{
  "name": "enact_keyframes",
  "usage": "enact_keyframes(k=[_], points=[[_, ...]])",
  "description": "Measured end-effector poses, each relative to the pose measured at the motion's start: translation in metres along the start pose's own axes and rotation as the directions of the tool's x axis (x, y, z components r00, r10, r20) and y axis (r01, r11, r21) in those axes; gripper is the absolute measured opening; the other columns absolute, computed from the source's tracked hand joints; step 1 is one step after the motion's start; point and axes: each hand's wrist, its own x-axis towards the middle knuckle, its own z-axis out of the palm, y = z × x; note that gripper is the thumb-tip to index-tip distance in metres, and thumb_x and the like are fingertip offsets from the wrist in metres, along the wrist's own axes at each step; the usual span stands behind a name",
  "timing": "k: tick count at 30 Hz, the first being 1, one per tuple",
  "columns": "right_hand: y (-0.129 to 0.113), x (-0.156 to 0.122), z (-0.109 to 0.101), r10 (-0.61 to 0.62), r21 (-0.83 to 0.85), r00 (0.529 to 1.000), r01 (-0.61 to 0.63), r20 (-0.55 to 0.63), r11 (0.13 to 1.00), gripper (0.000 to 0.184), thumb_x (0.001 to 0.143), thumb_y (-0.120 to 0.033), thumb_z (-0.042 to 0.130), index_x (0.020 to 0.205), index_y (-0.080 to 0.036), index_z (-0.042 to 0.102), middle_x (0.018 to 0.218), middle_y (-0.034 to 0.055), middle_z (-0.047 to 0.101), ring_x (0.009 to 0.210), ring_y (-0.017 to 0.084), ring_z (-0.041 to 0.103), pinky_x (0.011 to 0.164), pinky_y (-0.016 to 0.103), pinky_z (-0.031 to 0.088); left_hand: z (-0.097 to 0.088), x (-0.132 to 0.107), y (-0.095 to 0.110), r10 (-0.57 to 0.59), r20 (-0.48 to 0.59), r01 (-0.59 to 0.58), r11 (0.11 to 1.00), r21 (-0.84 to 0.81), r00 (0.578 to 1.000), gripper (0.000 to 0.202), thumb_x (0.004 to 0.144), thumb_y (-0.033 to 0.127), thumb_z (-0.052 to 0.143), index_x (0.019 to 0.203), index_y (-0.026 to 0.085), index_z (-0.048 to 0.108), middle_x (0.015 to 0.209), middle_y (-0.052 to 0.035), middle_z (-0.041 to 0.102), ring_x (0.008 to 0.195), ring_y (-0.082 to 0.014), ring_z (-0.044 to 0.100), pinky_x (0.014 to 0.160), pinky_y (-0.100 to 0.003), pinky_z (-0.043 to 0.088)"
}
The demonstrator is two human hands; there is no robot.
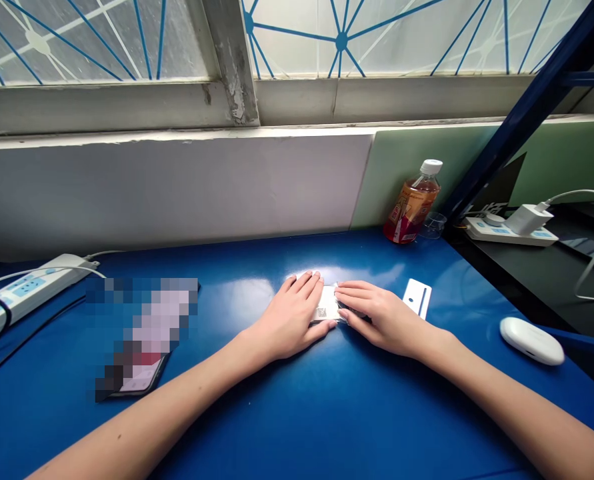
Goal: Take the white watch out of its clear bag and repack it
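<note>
White packet: small, flat, printed code showing (327, 307); lies on the blue bench (287, 427), mid-scene, between and partly under both hands.
Left hand: palm down (297, 320), over packet's left part; four fingers straight, close together, thumb spread away along near edge.
Right hand: at packet's right end (377, 317); fingers long and close together, thumb tucked below, out of clear sight; pinching or just pressing, cannot tell.
Packet's right end: darkish, mostly covered by right hand.
White card: slot and small hole marks (417, 297), just behind right wrist, partly covered.
White device: rounded, smooth (531, 341), far right of bench, apart from right forearm.
Phone: left of left forearm (149, 370), screen mostly pixelated.
Left power strip: white, cables attached (67, 270), bench's left edge.
Bottle: white cap, reddish drink, orange label (411, 208), back of bench near wall; clear cup (433, 225) right beside it.
Right power strip: beyond blue post (507, 150), white charger (528, 219) plugged in.
</note>
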Motion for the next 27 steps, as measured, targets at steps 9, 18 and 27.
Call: enact_keyframes(k=[9, 18, 27], points=[[-0.0072, 0.0, 0.0021, 0.045, -0.066, 0.999, -0.045, 0.006, 0.997, 0.03, 0.098, -0.023, 0.047, 0.12, -0.015, 0.065, 0.121, 0.0151, 0.071, 0.127, 0.034, 0.059, 0.102, 0.051, 0.055, -0.0012, 0.0016, 0.0006, -0.004, 0.012, 0.004, 1.0, 0.001, 1.0, 0.067, 0.098, 0.057, 0.04, 0.144, 0.007, 0.043, 0.151, -0.0238, 0.043, 0.142, -0.0367, 0.04, 0.113, -0.053, 0.034], [-0.0065, -0.0045, 0.003, 0.019, -0.088, 0.997, -0.013, 0.073, 0.996, 0.036, 0.097, -0.023, 0.05, 0.129, -0.012, 0.06, 0.137, 0.0207, 0.061, 0.136, 0.035, 0.05, 0.107, 0.053, 0.051, 0.0015, 0.0009, -0.0002, -0.004, -0.008, 0.004, 1.0, -0.009, 1.0, 0.068, 0.098, 0.058, 0.04, 0.144, 0.008, 0.043, 0.151, -0.0233, 0.044, 0.142, -0.0364, 0.04, 0.113, -0.053, 0.034], [-0.0077, -0.0045, 0.0035, 0.0, -0.124, 0.994, 0.014, 0.11, 0.992, 0.044, 0.093, -0.018, 0.047, 0.134, -0.006, 0.056, 0.142, 0.0232, 0.056, 0.138, 0.034, 0.047, 0.109, 0.051, 0.049, -0.0001, 0.0011, -0.0002, 0.005, 0.015, -0.004, 0.998, -0.07, 1.0, 0.067, 0.096, 0.055, 0.046, 0.146, 0.011, 0.039, 0.152, -0.0213, 0.043, 0.144, -0.0358, 0.036, 0.116, -0.056, 0.028]])
